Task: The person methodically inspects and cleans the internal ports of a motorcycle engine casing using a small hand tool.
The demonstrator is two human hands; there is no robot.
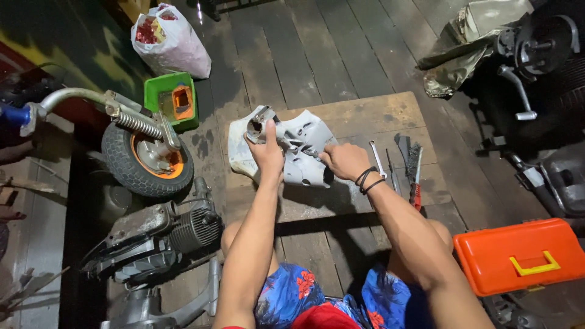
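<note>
**Grey metal cover steadied in both hands over the wooden counter**

At far left, toward nine o'clock, a small wheel (148, 159) with an orange hub and a sprung fork is seen lying against a dark wall, and below it, near seven o'clock, a finned engine block (159, 234) rests on the floor. A green tray (170, 100) and a white plastic bag (170, 39) are set at eleven o'clock, well apart from the work.

At the centre, a grey metal cover (298, 152) is held above the wooden counter (365, 116), its lower edge apparently propped on the board so that its weight is carried there. The left hand (266, 152) is wrapped over the cover's upper left part, the fingers curled tight around it beside a round opening; the piece is judged to be braced this way against turning. The right hand (344, 161) is placed at three o'clock of the cover, the fingers closed against its right edge; whether a small tool is pinched there cannot be told.

Just right of that hand, a spanner (378, 158) and a wire brush (414, 173) are laid side by side on the counter, within reach. At four o'clock an orange toolbox (518, 256) sits shut on the floor, and at one o'clock dark machine parts (536, 55) are stacked.
</note>
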